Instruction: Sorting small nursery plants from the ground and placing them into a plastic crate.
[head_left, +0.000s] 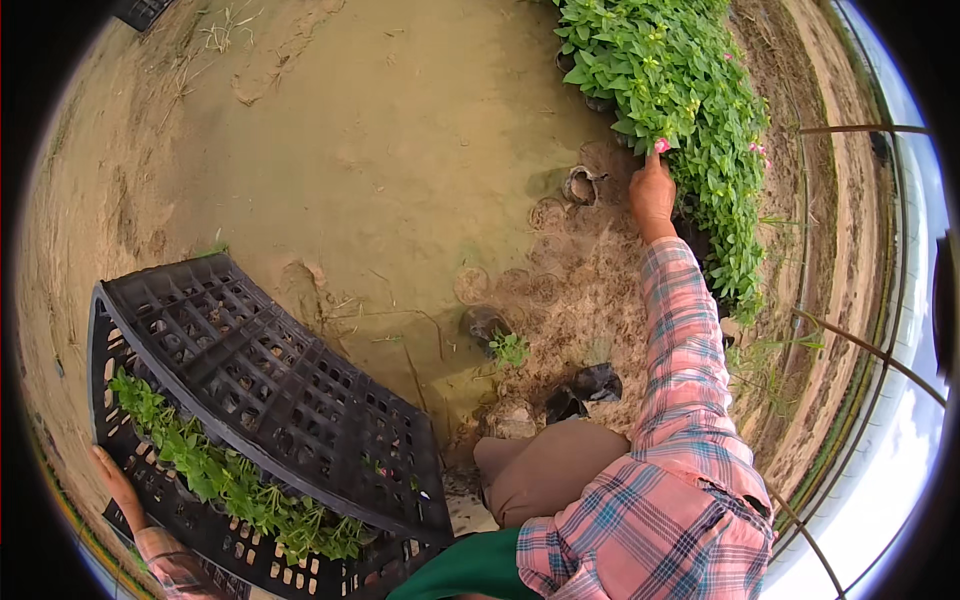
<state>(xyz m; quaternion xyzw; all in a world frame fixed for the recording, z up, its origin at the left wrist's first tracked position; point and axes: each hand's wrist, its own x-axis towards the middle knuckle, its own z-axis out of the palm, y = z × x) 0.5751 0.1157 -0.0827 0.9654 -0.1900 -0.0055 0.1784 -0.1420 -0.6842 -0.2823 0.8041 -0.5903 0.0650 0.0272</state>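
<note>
A black plastic crate stands tilted at my lower left, with leafy green seedlings inside it. My left hand is against the crate's outer side, its fingers stretched along the edge. Up at the right, my right hand reaches the edge of a dense block of green plants. Its index finger extends to a pink flower, while the other fingers look curled. Whether they pinch anything is hidden by the back of the hand.
Shallow muddy water covers the ground ahead. An open pot, a small potted seedling and crumpled black plant bags lie near my knee. Metal hoops line the right side. Another black crate shows at the top left.
</note>
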